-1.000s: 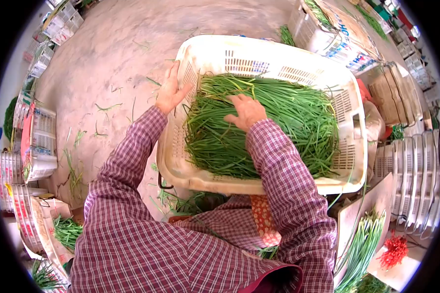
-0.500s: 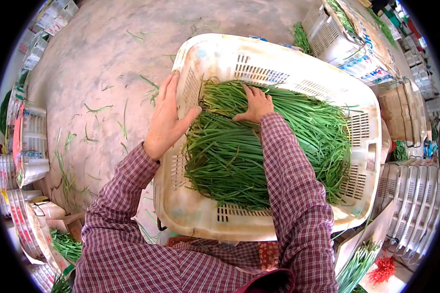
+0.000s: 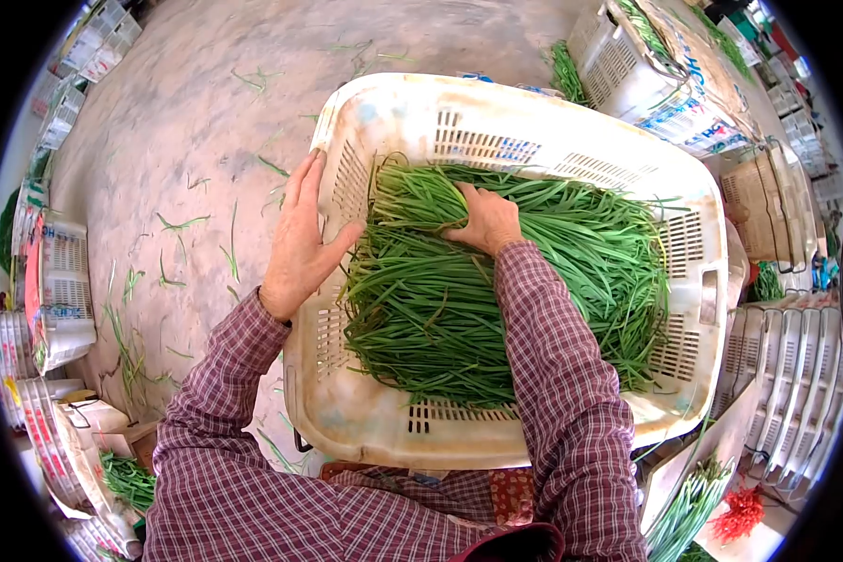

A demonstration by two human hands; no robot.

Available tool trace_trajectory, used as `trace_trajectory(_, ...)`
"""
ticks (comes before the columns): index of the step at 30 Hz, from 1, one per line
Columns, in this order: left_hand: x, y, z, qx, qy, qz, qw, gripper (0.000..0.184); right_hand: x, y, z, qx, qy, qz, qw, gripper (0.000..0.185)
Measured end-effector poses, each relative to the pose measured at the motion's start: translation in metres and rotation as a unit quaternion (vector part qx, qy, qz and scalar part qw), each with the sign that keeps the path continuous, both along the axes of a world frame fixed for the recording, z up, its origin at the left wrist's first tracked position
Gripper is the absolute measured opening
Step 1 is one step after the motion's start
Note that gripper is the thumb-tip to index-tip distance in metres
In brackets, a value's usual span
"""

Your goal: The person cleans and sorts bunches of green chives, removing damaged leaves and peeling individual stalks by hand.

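Note:
A large, stained white plastic basket (image 3: 347,426) with slotted walls is right before me. Long green garlic chives (image 3: 431,328) lie in it in a thick layer, their paler ends toward the left wall. My right hand (image 3: 489,222) is on the upper left part of the layer, thumb and fingers curled round a bunch; some fingertips are hidden among the leaves. At the basket's left rim, my left hand (image 3: 302,234) lies flat with fingers stretched and thumb apart, its thumb over the inside of the wall.
Loose leaves lie on the concrete floor (image 3: 197,112) to the left. More white crates (image 3: 628,80) stand at the upper right, and stacked crates (image 3: 782,375) at the right. Bundled green stalks (image 3: 693,506) and red ties (image 3: 738,513) are at the lower right.
The basket has shifted slightly left, its left side most. Both hands have moved a little left and down with it. My right hand's fingers have drawn closer round the chives.

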State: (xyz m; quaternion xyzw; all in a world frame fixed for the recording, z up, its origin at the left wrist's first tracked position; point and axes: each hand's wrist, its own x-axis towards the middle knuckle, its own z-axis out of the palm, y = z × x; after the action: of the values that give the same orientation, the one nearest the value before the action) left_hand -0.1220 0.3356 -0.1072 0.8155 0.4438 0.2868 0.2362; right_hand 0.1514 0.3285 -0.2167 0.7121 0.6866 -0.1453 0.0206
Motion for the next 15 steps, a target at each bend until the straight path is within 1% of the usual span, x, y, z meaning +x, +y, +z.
trace_trajectory(3, -0.002, 0.001, -0.006, 0.011, 0.003, -0.005, 1.0, 0.084, 0.018, -0.013, 0.015, 0.096, 0.12, -0.048, 0.987, 0.083)
trace_trajectory(4, -0.002, 0.002, -0.008, 0.025, 0.005, -0.005, 1.0, 0.085, 0.027, -0.02, 0.022, 0.1, 0.117, -0.056, 0.986, 0.083)
trace_trajectory(5, -0.002, 0.002, -0.009, 0.029, 0.002, -0.013, 0.999, 0.085, 0.035, -0.027, 0.033, 0.124, 0.184, -0.088, 0.971, 0.081)
trace_trajectory(6, -0.001, 0.001, -0.009, 0.049, 0.033, 0.0, 0.998, 0.087, 0.045, -0.033, 0.043, 0.15, 0.249, -0.117, 0.95, 0.08)
trace_trajectory(7, 0.001, -0.001, -0.006, 0.068, 0.063, 0.012, 0.996, 0.089, 0.053, -0.04, 0.052, 0.138, 0.286, -0.148, 0.936, 0.08)
trace_trajectory(8, 0.005, -0.004, 0.002, 0.077, 0.058, -0.002, 0.995, 0.089, 0.06, -0.047, 0.058, 0.15, 0.281, -0.159, 0.935, 0.08)
trace_trajectory(9, 0.011, -0.009, 0.011, 0.109, 0.127, -0.018, 0.986, 0.092, 0.068, -0.055, 0.06, 0.182, 0.39, -0.144, 0.891, 0.081)
trace_trajectory(10, 0.017, -0.012, 0.019, 0.144, 0.194, -0.034, 0.97, 0.096, 0.074, -0.064, 0.061, 0.215, 0.492, -0.124, 0.835, 0.083)
trace_trajectory(11, 0.021, -0.01, 0.013, 0.148, 0.21, -0.074, 0.964, 0.103, 0.081, -0.068, 0.055, 0.234, 0.513, -0.116, 0.818, 0.083)
trace_trajectory(12, 0.03, -0.011, 0.006, 0.156, 0.202, -0.091, 0.963, 0.103, 0.084, -0.076, 0.058, 0.242, 0.532, -0.1, 0.805, 0.089)
trace_trajectory(14, 0.049, -0.016, -0.012, -0.018, 0.191, -0.151, 0.97, 0.109, 0.084, -0.092, 0.062, 0.239, 0.634, -0.071, 0.733, 0.094)
trace_trajectory(15, 0.056, -0.012, -0.026, -0.065, 0.177, -0.167, 0.968, 0.114, 0.085, -0.095, 0.057, 0.25, 0.595, -0.068, 0.761, 0.096)
